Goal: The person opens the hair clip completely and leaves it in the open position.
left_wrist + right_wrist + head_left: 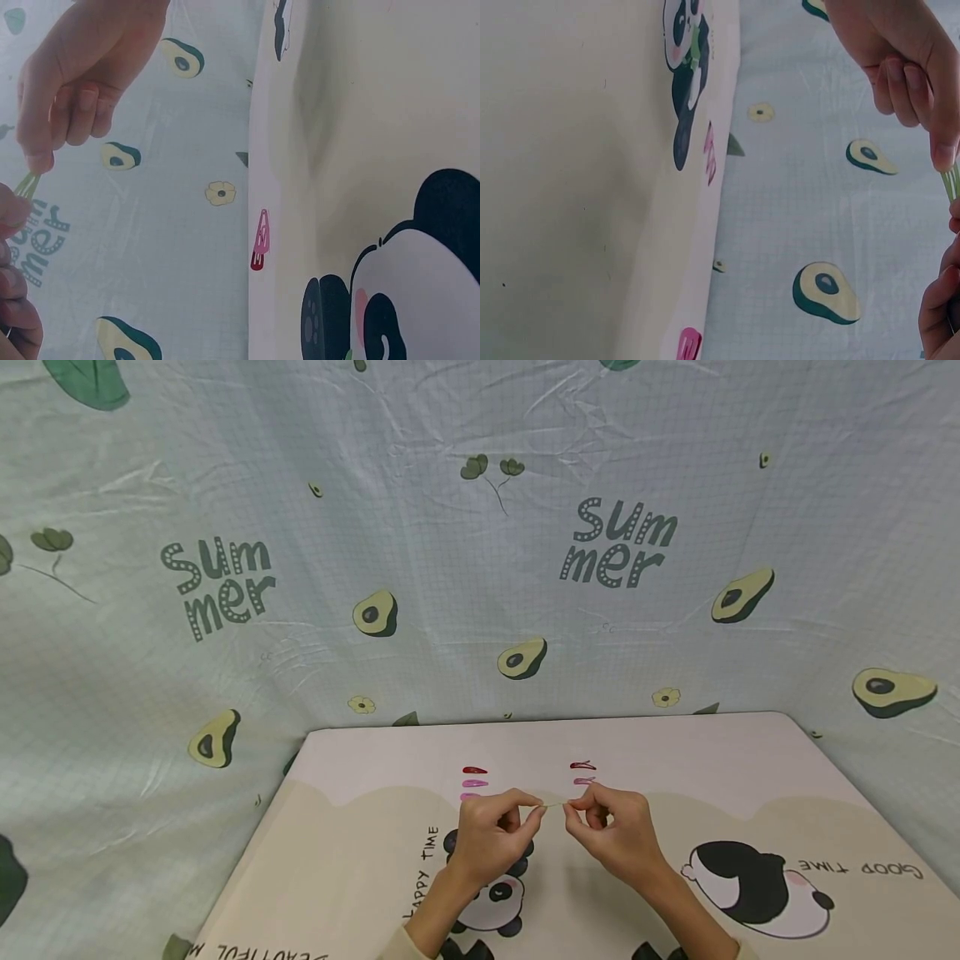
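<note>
Pinching green clip (28, 185) btwn fingertips (40, 160), L hand (497, 831) on one end, R hand (617, 831) opp.

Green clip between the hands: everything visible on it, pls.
The green clip is light yellowish-green, slim, with narrow strips and gaps between them; it looks like coated metal, though that's uncertain. It's held up off the table, stretching roughly level across the head view from the left hand to the right hand. Fingertips pinch and hide both ends; whether it's snapped open or closed, I can't tell.
</note>
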Available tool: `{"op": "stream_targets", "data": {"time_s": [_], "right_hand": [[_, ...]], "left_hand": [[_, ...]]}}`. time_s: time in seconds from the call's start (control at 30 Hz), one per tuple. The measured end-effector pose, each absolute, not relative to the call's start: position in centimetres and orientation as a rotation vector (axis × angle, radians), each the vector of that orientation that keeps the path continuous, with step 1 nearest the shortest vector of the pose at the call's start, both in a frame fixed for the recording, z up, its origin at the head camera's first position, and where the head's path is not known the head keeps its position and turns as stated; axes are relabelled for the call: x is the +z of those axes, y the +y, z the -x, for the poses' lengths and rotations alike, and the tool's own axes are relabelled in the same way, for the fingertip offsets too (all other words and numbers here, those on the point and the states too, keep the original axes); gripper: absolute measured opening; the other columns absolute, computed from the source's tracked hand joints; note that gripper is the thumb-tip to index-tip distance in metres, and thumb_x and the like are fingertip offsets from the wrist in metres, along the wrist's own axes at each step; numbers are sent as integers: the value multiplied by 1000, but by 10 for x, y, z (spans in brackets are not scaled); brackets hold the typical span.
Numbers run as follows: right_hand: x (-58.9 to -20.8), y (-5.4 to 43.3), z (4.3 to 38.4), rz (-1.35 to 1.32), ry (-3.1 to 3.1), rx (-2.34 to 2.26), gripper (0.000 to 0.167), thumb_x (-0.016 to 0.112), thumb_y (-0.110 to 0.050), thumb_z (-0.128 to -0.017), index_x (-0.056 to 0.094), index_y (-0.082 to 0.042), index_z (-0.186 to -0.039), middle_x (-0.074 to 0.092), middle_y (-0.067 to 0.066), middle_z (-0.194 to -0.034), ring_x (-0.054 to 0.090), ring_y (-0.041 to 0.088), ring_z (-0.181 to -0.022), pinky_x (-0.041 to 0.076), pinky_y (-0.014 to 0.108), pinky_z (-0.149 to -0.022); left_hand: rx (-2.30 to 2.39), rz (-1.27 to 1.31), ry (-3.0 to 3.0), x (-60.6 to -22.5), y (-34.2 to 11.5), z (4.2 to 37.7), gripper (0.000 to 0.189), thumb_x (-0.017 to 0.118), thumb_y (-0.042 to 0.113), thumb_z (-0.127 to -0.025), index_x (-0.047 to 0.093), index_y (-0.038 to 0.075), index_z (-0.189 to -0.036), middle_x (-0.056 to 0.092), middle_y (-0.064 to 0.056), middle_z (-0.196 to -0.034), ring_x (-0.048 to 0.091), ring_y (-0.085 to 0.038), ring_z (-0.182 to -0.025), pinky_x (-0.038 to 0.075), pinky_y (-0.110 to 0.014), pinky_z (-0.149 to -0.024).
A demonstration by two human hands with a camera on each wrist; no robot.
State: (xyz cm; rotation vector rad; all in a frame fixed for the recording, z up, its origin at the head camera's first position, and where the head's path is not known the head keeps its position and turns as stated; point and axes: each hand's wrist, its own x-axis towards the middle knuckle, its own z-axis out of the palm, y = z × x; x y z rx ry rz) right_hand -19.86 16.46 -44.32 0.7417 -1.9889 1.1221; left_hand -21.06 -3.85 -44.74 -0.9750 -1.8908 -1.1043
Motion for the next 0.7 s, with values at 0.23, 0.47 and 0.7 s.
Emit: {"op": "stream_targets", "data": {"time_s": [0.23, 0.47, 0.7], "right_hand": [[-443, 164, 198, -741, -1985, 1129, 32, 83, 12, -66, 66, -14, -72, 46, -10, -54, 38, -6, -54, 35, 10, -48], [-445, 163, 198, -733, -1981, 1133, 34, 84, 12, -66, 66, -16, -73, 45, -11, -54, 38, -6, -54, 34, 10, -48], [-445, 163, 198, -736, -1970, 1140, 35, 84, 12, -66, 65, -17, -73, 45, -11, -54, 38, -6, -54, 34, 10, -49]], "left_hand": [[-1101, 972, -1887, -448, -38, 211, 18, 83, 0, -76, 76, 11, -88, 46, 5, -48, 36, 3, -45, 26, -6, -45], [-1098, 968, -1888, -447, -38, 210, 18, 84, 0, -77, 77, 11, -89, 46, 5, -48, 36, 3, -45, 26, -6, -45], [-1090, 971, -1880, -447, -38, 210, 18, 84, -1, -76, 76, 11, -88, 46, 5, -48, 35, 3, -45, 26, -6, -45]]}}
